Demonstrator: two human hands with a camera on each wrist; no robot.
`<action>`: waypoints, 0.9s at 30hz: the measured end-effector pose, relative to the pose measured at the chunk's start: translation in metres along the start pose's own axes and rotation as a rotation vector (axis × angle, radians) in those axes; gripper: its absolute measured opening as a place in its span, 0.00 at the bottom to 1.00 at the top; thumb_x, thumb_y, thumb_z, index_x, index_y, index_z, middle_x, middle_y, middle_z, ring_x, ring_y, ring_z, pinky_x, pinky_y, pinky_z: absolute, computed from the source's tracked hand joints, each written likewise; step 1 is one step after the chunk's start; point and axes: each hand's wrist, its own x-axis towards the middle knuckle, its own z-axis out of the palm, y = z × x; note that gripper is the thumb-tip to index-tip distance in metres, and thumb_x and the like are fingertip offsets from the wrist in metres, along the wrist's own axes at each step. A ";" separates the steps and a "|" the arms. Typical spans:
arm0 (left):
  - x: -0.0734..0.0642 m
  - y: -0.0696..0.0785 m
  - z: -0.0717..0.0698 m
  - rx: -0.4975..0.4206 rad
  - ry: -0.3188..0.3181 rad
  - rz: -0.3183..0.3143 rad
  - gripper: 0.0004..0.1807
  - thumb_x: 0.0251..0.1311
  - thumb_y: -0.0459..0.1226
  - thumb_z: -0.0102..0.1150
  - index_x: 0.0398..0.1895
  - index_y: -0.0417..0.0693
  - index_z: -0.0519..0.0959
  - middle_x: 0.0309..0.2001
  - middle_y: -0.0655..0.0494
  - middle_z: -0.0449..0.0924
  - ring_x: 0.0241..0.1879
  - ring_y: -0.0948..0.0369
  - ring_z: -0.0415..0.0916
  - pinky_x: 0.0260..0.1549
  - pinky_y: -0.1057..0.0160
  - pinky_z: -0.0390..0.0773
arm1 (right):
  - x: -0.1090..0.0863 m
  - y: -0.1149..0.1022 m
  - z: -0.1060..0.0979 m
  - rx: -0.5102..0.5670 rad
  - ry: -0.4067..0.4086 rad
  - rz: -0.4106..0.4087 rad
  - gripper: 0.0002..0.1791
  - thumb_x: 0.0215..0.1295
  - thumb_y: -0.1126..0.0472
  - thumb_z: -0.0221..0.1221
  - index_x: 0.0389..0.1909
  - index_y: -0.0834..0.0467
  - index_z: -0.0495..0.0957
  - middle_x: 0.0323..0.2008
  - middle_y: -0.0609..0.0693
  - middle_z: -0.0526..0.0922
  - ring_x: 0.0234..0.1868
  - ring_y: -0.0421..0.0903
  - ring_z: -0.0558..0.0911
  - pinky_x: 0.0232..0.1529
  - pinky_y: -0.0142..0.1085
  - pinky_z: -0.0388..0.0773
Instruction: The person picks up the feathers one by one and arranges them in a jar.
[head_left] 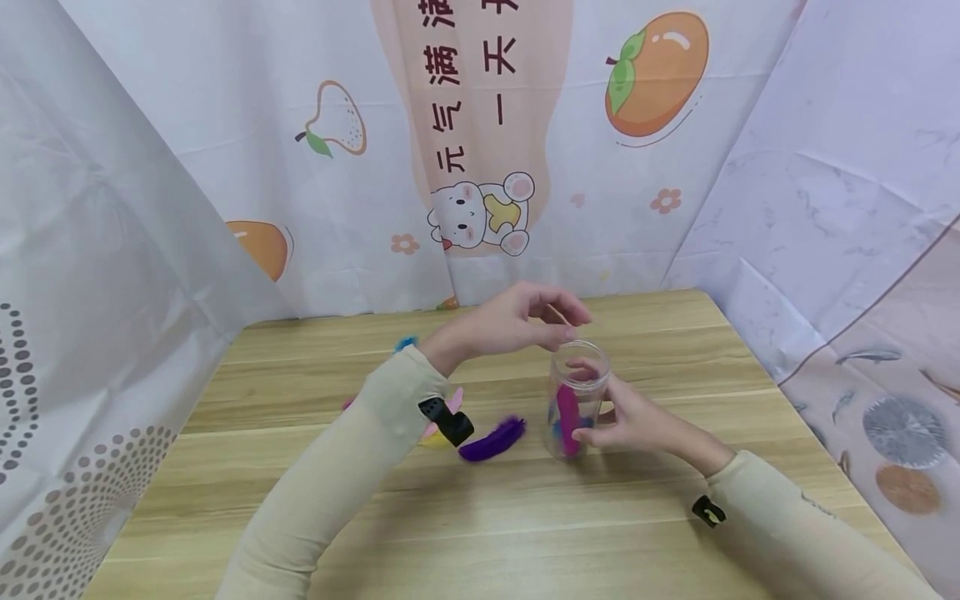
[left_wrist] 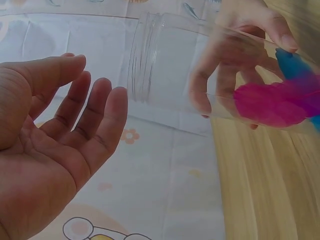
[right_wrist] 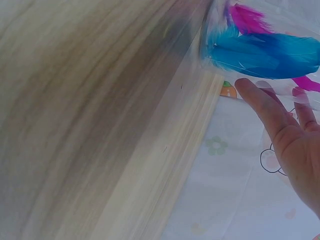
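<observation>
The right hand [head_left: 633, 417] grips a clear jar [left_wrist: 170, 60], upright on the desk [head_left: 525, 533] — a magenta feather [head_left: 567, 417] and a blue feather [right_wrist: 270, 55] inside. The left hand [head_left: 528, 317], fingers loosely bent, holds nothing near the jar's mouth. A purple feather [head_left: 492, 440] lies left of the jar. Behind, a printed cloth [head_left: 337, 42] reads 元气满满 and 一天 sideways — another character cut off above.

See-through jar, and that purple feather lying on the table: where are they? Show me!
See-through jar [head_left: 586, 402]: head view, on its clear side wall.
Purple feather [head_left: 492, 442]: head view, on the middle of its length.
</observation>
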 end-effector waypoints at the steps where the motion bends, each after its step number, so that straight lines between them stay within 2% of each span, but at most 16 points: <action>1: -0.001 0.000 0.000 -0.009 0.001 -0.001 0.14 0.70 0.31 0.59 0.56 0.37 0.79 0.53 0.49 0.81 0.51 0.47 0.80 0.46 0.55 0.85 | 0.000 0.000 0.000 -0.001 0.000 -0.001 0.51 0.57 0.66 0.74 0.75 0.59 0.52 0.71 0.62 0.62 0.62 0.66 0.73 0.47 0.47 0.85; 5: -0.004 -0.002 -0.002 -0.026 0.000 0.004 0.14 0.70 0.31 0.59 0.56 0.37 0.78 0.53 0.48 0.80 0.53 0.41 0.78 0.46 0.54 0.85 | 0.000 0.000 0.000 0.002 -0.001 0.005 0.51 0.57 0.65 0.74 0.75 0.54 0.53 0.71 0.60 0.61 0.62 0.65 0.73 0.46 0.46 0.85; 8: -0.007 -0.002 -0.002 -0.027 0.005 -0.004 0.15 0.70 0.32 0.59 0.58 0.38 0.77 0.53 0.47 0.78 0.52 0.42 0.78 0.46 0.52 0.85 | 0.000 0.000 0.000 0.002 -0.004 0.008 0.50 0.58 0.65 0.74 0.75 0.52 0.53 0.70 0.60 0.64 0.63 0.65 0.73 0.47 0.46 0.85; 14: -0.012 -0.006 -0.003 -0.076 0.040 -0.085 0.20 0.73 0.37 0.58 0.64 0.44 0.69 0.54 0.46 0.75 0.53 0.47 0.77 0.47 0.53 0.84 | -0.001 -0.001 0.001 -0.003 0.001 0.012 0.51 0.57 0.66 0.74 0.75 0.57 0.52 0.70 0.62 0.63 0.63 0.66 0.74 0.47 0.48 0.85; 17: -0.014 -0.011 -0.003 -0.078 0.047 -0.105 0.21 0.74 0.38 0.56 0.67 0.45 0.68 0.55 0.46 0.76 0.56 0.48 0.77 0.48 0.54 0.84 | -0.001 -0.001 0.001 -0.003 0.007 0.018 0.51 0.56 0.67 0.74 0.75 0.58 0.53 0.70 0.63 0.62 0.63 0.66 0.74 0.47 0.50 0.85; 19: -0.016 -0.014 -0.003 -0.034 0.044 -0.114 0.22 0.75 0.38 0.55 0.68 0.46 0.67 0.57 0.49 0.76 0.57 0.51 0.76 0.49 0.55 0.84 | -0.001 -0.001 0.001 -0.002 0.008 0.020 0.51 0.56 0.67 0.74 0.74 0.58 0.53 0.70 0.63 0.63 0.62 0.66 0.74 0.47 0.50 0.85; 23: -0.021 -0.022 -0.005 0.164 0.031 -0.140 0.25 0.74 0.42 0.56 0.71 0.49 0.67 0.64 0.56 0.74 0.60 0.60 0.74 0.57 0.56 0.78 | -0.001 -0.001 0.002 -0.004 0.010 0.017 0.50 0.56 0.67 0.74 0.74 0.59 0.53 0.69 0.63 0.64 0.62 0.66 0.74 0.47 0.49 0.85; 27: -0.025 -0.033 -0.007 0.284 0.007 -0.165 0.27 0.73 0.41 0.58 0.72 0.47 0.67 0.69 0.56 0.71 0.63 0.60 0.73 0.62 0.56 0.73 | -0.002 0.001 0.002 -0.007 0.010 0.012 0.50 0.57 0.67 0.74 0.74 0.60 0.53 0.68 0.63 0.65 0.61 0.67 0.74 0.47 0.48 0.85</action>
